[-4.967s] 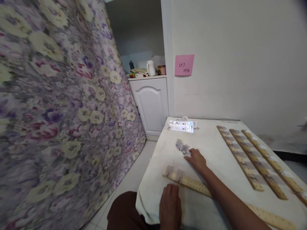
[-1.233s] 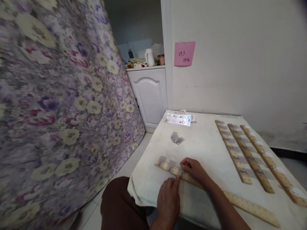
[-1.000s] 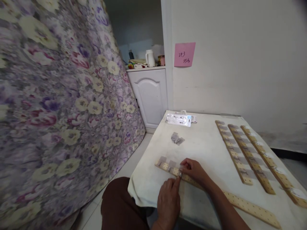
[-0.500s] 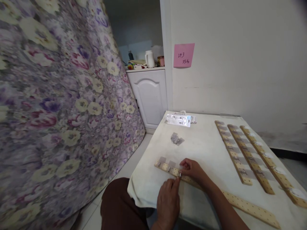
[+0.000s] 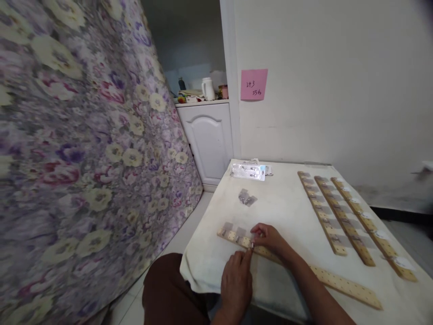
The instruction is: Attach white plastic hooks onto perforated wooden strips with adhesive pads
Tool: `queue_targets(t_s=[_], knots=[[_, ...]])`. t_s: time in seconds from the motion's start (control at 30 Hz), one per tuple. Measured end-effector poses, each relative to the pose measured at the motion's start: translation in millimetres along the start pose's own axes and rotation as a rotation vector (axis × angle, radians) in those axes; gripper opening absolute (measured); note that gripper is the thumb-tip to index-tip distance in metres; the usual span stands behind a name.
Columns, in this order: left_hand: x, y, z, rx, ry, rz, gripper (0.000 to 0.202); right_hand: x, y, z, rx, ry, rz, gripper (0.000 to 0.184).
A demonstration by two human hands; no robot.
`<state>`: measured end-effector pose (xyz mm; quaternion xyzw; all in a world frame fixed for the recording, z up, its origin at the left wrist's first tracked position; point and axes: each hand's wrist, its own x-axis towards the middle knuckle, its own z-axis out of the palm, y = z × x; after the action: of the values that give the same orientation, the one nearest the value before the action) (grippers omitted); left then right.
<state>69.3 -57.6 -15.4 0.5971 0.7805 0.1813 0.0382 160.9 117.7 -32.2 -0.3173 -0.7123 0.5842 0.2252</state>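
A long pale wooden strip with rows of small holes [image 5: 345, 285] lies slantwise near the front of the table. Two metal clips with clear plastic tabs [image 5: 238, 236] sit along its left end. Another small metal clip [image 5: 252, 245] is at the strip's near edge, between my fingers. From above, my right hand [image 5: 270, 239] pinches around this clip, its tab mostly hidden. My left hand [image 5: 237, 280] is closed, fingertips pressed against the clip and the strip's edge from the near side. A few loose clips with clear tabs [image 5: 246, 198] lie farther back.
Three wooden strips fitted with clips stand in a row at right: one [image 5: 321, 212], a second [image 5: 345, 221], and a third with white round tabs [image 5: 372, 228]. Clear packaging [image 5: 248, 172] lies at the back. A floral curtain [image 5: 91, 158] hangs left of the table.
The view has shifted slightly. Both hands stay at the same clip on the strip, with only slight finger movement.
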Motion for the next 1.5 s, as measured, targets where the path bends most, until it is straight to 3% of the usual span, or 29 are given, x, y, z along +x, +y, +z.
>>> queue_targets(t_s=[0.2, 0.37, 0.43, 0.6, 0.73, 0.9, 1.13, 1.37, 1.5], knots=[[-4, -4, 6.8, 0.040, 0.068, 0.017, 0.060, -5, -7, -3, 0.030, 0.002, -0.009, 0.031], [-10, -18, 28.0, 0.126, 0.353, 0.149, 0.053, -28, -10, -16, -0.161, 0.155, -0.046, 0.029], [-11, -19, 30.6, 0.129, 0.415, 0.180, 0.045, -46, -8, -23, -0.301, 0.189, -0.048, 0.030], [-8, -10, 18.1, 0.023, 0.236, 0.076, 0.030, -86, -11, -29, -0.566, 0.185, -0.038, 0.030], [-7, -7, 12.0, -0.016, 0.184, 0.025, 0.030, -96, -19, -23, -0.644, 0.233, 0.006, 0.018], [-8, -9, 14.5, -0.047, 0.159, 0.009, 0.030, -87, -29, -14, -0.643, 0.252, 0.002, 0.013], [-5, -6, 9.9, -0.032, 0.117, -0.026, 0.028, -54, -42, 12, -0.661, 0.330, 0.037, 0.012], [-1, -13, 29.4, -0.016, 0.083, -0.036, 0.026, -37, -37, 37, -0.665, 0.335, 0.061, 0.014], [7, -18, 20.3, 0.002, -0.031, -0.016, 0.029, -37, -33, 42, -0.647, 0.342, 0.073, 0.014]])
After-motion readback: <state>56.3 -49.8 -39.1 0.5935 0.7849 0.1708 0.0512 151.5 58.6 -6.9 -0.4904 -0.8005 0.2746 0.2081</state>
